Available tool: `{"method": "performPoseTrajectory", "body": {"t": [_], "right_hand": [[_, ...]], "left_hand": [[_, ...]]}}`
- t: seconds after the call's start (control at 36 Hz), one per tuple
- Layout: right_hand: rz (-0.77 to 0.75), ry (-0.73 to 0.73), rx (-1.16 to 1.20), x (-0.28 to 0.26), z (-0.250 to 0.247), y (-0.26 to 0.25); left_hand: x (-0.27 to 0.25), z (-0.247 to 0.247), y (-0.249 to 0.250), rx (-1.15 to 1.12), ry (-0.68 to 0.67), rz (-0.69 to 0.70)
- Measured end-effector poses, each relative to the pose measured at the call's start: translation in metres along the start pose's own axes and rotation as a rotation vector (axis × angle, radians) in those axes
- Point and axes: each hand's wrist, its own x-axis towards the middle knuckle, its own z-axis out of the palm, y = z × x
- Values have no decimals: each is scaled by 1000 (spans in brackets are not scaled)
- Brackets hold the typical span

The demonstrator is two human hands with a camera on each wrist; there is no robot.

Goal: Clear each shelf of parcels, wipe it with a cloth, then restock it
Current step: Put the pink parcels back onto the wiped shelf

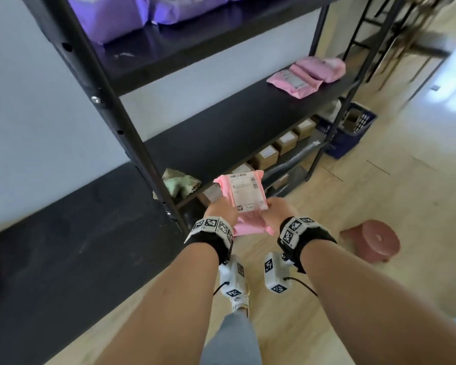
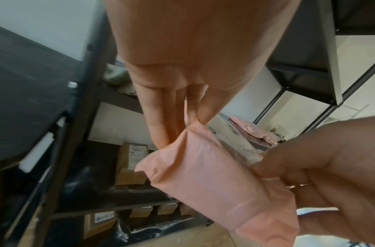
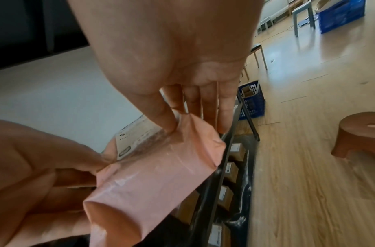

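Both hands [image 1: 223, 210] [image 1: 277, 210] have fingers pinching the pink parcel [image 1: 244, 192] by its sides, long axis pointing ahead at the middle shelf [image 1: 221, 133] just beyond.

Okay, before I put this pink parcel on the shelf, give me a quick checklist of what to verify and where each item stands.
1. Hold on pink parcel: left hand and right hand both pinch it. Ok.
2. Label faces up. Ok.
3. Free space on middle shelf. Ok.
4. Other pink parcels lie at the far end, out of the way. Ok.
5. Green cloth sits on the near corner, beside the drop spot. Not ok.
6. Shelf wiped clean. Cannot tell.
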Motion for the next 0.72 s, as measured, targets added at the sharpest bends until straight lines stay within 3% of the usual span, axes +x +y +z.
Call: {"method": "performPoseTrajectory", "body": {"t": [0.42,0.72], "right_hand": [[24,225,24,127,-139,-34],[-29,157,-7,227,-200,-45]], "left_hand": [[135,-49,141,-60,30,105],[223,-47,199,-156,69,54]]}}
